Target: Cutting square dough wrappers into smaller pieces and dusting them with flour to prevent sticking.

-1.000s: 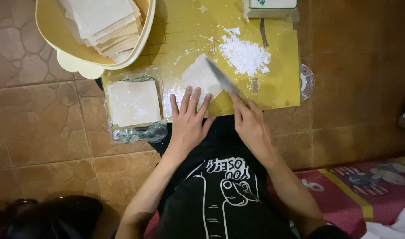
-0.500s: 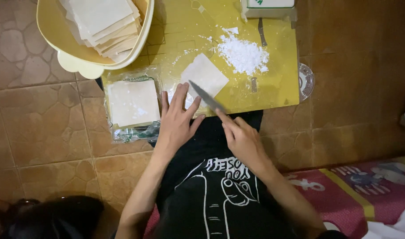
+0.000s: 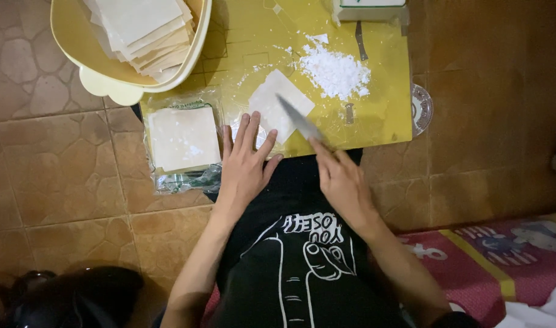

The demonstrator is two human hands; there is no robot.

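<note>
On a yellow cutting board (image 3: 381, 73) lies a square white dough sheet (image 3: 272, 103), tilted like a diamond. My left hand (image 3: 246, 164) rests flat with spread fingers at the sheet's near corner. My right hand (image 3: 343, 182) grips a knife (image 3: 297, 118) by the handle, and the blade lies across the sheet's right side. A pile of white flour (image 3: 335, 71) sits just beyond the sheet.
A clear plastic pack of square dough sheets (image 3: 184, 138) lies left of the board. A pale yellow bowl (image 3: 102, 76) stacked with cut sheets stands at top left. A small glass dish (image 3: 422, 109) sits at the board's right edge. Brown tiled floor surrounds everything.
The knife has slid left and down across the sheet, and my right hand has drawn nearer to me. My left hand has shifted slightly toward the sheet's near corner.
</note>
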